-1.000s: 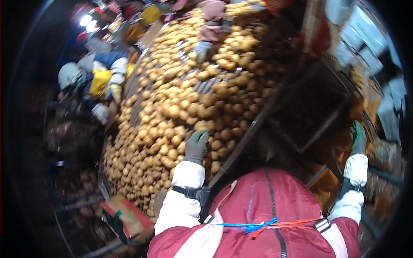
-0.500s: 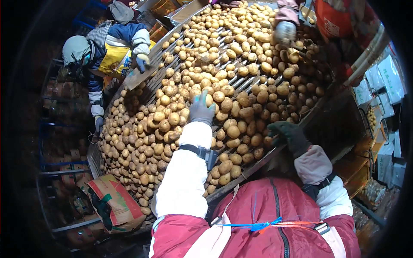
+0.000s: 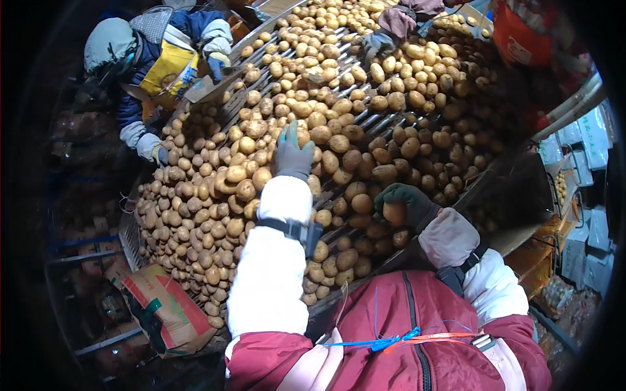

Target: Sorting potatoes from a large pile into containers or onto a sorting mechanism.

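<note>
A broad heap of potatoes (image 3: 208,189) covers a slatted metal table (image 3: 375,120). My left hand (image 3: 293,156), in a grey glove with green fingertips, lies over the middle of the heap. Its fingers stretch forward and hold nothing that I can see. Nearer the table's right edge, my right hand (image 3: 411,203) wears a dark green glove. Its fingers curl around a single potato (image 3: 394,214). Parts of those fingers are hidden.
At the left, a co-worker in a yellow apron (image 3: 171,68) holds a flat board (image 3: 212,86). Another person's gloved hand (image 3: 378,45) reaches in from the top. A printed paper sack (image 3: 163,306) stands lower left. Wrapped packages (image 3: 574,140) are stacked at the right.
My left hand has shifted slightly left, off the potato beside it. My right hand has moved left from the table's edge onto a potato. The co-workers' hands have moved too.
</note>
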Tool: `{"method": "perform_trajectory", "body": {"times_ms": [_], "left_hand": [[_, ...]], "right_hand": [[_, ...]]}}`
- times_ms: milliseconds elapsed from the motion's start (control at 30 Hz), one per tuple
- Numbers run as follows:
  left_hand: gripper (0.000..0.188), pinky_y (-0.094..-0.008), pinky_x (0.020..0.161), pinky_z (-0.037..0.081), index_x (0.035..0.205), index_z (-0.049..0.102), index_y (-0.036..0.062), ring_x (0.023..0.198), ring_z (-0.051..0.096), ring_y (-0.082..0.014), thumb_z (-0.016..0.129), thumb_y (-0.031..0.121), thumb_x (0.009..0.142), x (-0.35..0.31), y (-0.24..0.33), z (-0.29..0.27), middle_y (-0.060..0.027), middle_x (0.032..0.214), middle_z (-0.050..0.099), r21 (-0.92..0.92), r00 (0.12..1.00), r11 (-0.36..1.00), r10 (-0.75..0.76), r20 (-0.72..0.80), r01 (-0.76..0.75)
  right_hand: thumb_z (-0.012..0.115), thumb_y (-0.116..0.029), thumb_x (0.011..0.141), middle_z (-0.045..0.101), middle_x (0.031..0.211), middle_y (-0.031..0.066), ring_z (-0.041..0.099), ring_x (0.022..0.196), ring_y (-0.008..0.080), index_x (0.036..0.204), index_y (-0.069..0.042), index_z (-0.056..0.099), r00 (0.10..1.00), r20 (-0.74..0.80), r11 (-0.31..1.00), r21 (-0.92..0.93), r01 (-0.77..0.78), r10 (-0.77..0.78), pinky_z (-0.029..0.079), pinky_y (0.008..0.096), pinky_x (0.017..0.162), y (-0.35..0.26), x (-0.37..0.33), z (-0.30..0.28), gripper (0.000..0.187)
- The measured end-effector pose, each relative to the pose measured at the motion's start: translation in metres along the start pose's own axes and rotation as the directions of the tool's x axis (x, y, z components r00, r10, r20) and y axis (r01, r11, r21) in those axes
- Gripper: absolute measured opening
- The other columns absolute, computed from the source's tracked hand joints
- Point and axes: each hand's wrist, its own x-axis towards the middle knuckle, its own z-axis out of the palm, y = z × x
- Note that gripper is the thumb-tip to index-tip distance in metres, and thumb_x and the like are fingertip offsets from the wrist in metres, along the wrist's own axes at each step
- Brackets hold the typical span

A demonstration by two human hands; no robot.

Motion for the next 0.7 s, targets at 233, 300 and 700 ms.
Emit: {"method": "perform_trajectory", "body": {"times_ms": [233,300,700], "left_hand": [[0.068,-0.0353,0.094,0.051,0.138,0.053,0.0093,0.107,0.063,-0.0281,0.078,0.016,0.075,0.001,0.012,0.004,-0.0192,0.129,0.06,-0.559,0.983,0.81,-0.109,0.15,0.175],[0.069,-0.0323,0.096,0.049,0.142,0.049,0.0023,0.111,0.06,-0.0188,0.077,0.016,0.08,-0.036,0.086,-0.001,-0.013,0.128,0.062,-0.758,0.965,0.62,0.003,0.263,0.205],[0.052,-0.0326,0.105,0.044,0.146,0.046,0.0015,0.127,0.056,-0.0215,0.048,0.033,0.105,-0.179,0.237,0.043,-0.0155,0.137,0.06,-0.637,0.569,0.733,0.426,0.703,0.238]], "right_hand": [[0.063,-0.013,0.088,0.069,0.102,0.0165,0.07,0.088,0.0282,0.122,0.003,0.058,0.994,0.034,0.991,-0.082,0.106,-0.103,0.058,0.0384,0.079,-0.023,-0.026,0.01,0.039],[0.063,-0.012,0.087,0.069,0.103,0.0165,0.069,0.09,0.0271,0.13,0.002,0.055,0.99,-0.056,0.992,-0.013,0.127,-0.128,0.058,0.0372,0.079,-0.032,-0.042,0.017,0.046],[0.068,-0.033,0.094,0.067,0.101,0.0066,0.065,0.086,0.0165,0.132,-0.008,0.055,0.917,-0.22,0.943,-0.093,0.319,-0.331,0.055,0.0327,0.068,0.005,-0.174,-0.061,0.047]]}}
